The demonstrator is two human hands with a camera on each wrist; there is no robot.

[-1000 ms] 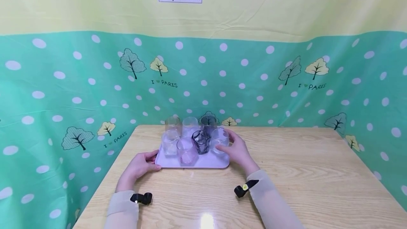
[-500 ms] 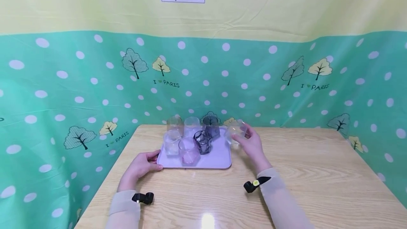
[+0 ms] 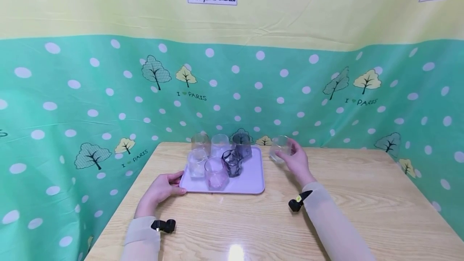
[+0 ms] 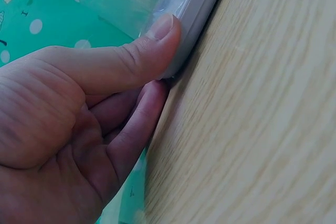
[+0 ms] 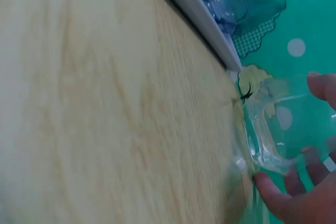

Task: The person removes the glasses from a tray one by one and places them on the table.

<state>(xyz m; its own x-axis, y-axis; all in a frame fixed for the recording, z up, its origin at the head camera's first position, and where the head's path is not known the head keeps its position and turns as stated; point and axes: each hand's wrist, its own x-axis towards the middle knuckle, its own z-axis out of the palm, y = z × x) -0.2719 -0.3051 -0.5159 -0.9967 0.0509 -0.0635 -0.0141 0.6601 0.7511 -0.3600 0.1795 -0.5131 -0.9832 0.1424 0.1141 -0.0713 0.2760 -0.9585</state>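
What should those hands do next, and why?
Perhaps settle the clear glass in the right hand onto the table and release it: it is past the right edge of the tray, which the left hand grips. Whether the glass already touches the table is unclear.

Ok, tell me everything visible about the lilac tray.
The lilac tray is rectangular, with rounded corners and a low raised rim; it looks like smooth plastic. It lies on the wooden table, six glasses on it, its right end bare. The left grip holds its near left corner.

Clear glass (image 3: pixel 278 146) beside lilac tray (image 3: pixel 251 176)
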